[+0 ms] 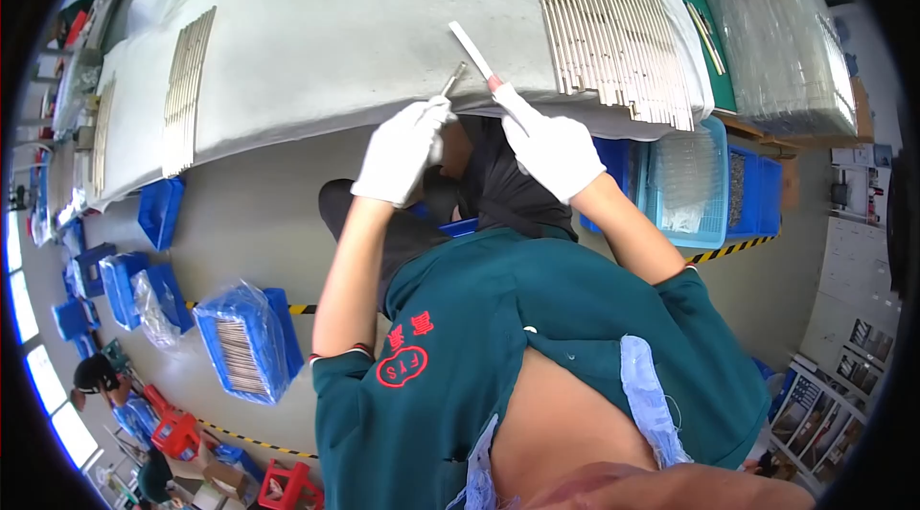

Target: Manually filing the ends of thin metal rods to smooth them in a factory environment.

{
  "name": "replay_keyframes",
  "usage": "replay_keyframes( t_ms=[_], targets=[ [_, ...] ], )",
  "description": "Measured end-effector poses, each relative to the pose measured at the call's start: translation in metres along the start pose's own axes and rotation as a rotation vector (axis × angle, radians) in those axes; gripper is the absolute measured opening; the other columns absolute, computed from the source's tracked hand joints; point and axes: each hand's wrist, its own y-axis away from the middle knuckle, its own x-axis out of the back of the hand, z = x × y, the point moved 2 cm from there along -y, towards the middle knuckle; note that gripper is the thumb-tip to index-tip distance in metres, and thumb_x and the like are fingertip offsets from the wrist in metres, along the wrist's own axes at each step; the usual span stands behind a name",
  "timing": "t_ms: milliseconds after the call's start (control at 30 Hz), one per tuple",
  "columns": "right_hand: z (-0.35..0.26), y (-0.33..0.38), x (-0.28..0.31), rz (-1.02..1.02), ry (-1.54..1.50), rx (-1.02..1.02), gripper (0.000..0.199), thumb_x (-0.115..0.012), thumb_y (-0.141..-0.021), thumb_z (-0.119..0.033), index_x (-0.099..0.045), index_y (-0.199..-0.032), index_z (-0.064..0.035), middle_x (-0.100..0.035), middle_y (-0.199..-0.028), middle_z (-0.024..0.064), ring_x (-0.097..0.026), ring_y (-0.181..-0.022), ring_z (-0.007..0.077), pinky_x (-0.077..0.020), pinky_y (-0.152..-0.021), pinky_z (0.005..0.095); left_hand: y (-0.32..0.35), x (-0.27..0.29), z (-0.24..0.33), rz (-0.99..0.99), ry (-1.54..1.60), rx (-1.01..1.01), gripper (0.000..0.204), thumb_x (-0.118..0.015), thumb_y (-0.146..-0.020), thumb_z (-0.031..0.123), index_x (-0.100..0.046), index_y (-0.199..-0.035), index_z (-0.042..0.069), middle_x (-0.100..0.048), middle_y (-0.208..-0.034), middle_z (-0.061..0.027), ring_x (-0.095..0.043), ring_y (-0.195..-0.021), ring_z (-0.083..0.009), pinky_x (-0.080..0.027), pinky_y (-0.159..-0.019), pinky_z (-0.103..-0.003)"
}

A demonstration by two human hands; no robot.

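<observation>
My left hand (401, 150), in a white glove, is closed round a thin metal rod (454, 79). The rod's tip sticks out toward the table's near edge; the rest is hidden by the glove. In my right hand (554, 150), also gloved in white, is a slim white strip (469, 46) pointing up and to the left. A bit of bare fingertip shows where the strip leaves the glove. Both hands are close together at the edge of a table with a white cover (355, 21). To their right, a wide row of metal rods (613, 31) lies side by side.
A smaller row of rods (189, 88) lies at the table's left. Stacked clear plastic trays (781, 40) stand at the right, above a light blue basket (709, 189). Blue bins (278, 328) sit on the floor at the left. Another person (101, 378) is far off at the lower left.
</observation>
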Motion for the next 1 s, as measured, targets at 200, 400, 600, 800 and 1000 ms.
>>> replay_keyframes(
  t_ms=[200,400,600,800,1000],
  targets=[
    [-0.008,0.006,0.008,-0.154,-0.128,-0.102,0.051,-0.051,-0.085,-0.017,-0.038,-0.133,-0.0090,-0.059,-0.073,0.0101,-0.051,-0.042,0.0226,-0.0420,-0.042,0.0343,0.005,-0.048,0.020,0.173,1.042,0.257,0.026,-0.043,-0.094,0.022,-0.056,-0.111,0.006,-0.051,-0.061,0.0017,-0.032,-0.040,-0.0023,-0.025,-0.037,-0.017],
    [-0.021,0.009,0.028,-0.062,-0.127,-0.145,0.056,-0.053,-0.084,-0.017,-0.035,-0.137,-0.0122,-0.046,-0.045,0.0037,-0.046,-0.035,0.0160,-0.0372,-0.036,0.0305,0.001,-0.062,0.021,0.270,1.165,0.292,0.024,-0.045,-0.094,0.020,-0.056,-0.107,0.004,-0.047,-0.058,0.0025,-0.032,-0.040,-0.0027,-0.025,-0.037,-0.018],
    [-0.032,-0.006,0.025,-0.043,-0.036,-0.140,0.062,-0.051,-0.083,-0.015,-0.028,-0.141,-0.0164,-0.044,-0.044,-0.0013,-0.045,-0.034,0.0140,-0.0358,-0.035,0.0272,0.000,-0.070,0.020,0.504,0.914,0.168,0.021,-0.046,-0.093,0.019,-0.056,-0.101,0.002,-0.046,-0.058,0.0015,-0.034,-0.043,-0.0047,-0.027,-0.040,-0.021],
    [-0.027,0.000,0.028,-0.135,0.061,-0.117,0.062,-0.050,-0.082,-0.015,-0.029,-0.140,-0.0168,-0.045,-0.044,-0.0020,-0.044,-0.033,0.0126,-0.0361,-0.035,0.0274,0.001,-0.062,0.028,0.376,1.098,0.313,0.023,-0.046,-0.093,0.019,-0.056,-0.105,0.001,-0.046,-0.058,0.0016,-0.035,-0.045,-0.0047,-0.027,-0.041,-0.021],
    [-0.014,-0.015,0.014,0.121,-0.100,-0.084,0.059,-0.051,-0.086,-0.016,-0.029,-0.140,-0.0177,-0.046,-0.044,0.0019,-0.047,-0.034,0.0179,-0.0381,-0.035,0.0299,0.003,-0.065,0.031,0.379,1.091,0.330,0.024,-0.046,-0.094,0.020,-0.055,-0.106,0.002,-0.045,-0.057,0.0026,-0.033,-0.043,-0.0031,-0.025,-0.038,-0.020]
  ],
)
